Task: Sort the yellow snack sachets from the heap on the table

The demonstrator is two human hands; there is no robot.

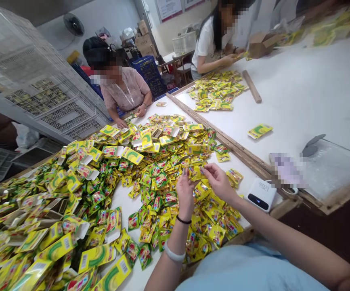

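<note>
Fingertips of the left hand (185,194) and right hand (219,180) pinch one small yellow sachet (196,172) by its edges above the sachet heap (175,202), a thin, glossy, crinkly foil packet, probably light, limp and slippery, beside flat cardboard cartons (56,226) on the white table (298,93).

Left hand (185,194) and right hand (219,180) pinch sachet (196,171) above sachet pile (162,182)

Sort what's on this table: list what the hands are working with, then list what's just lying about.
In hand:
- left hand and right hand, together holding a yellow sachet
- loose sachet pile
- flat yellow cartons

Lying about:
- white device
- wooden stick
- lone packet
</note>
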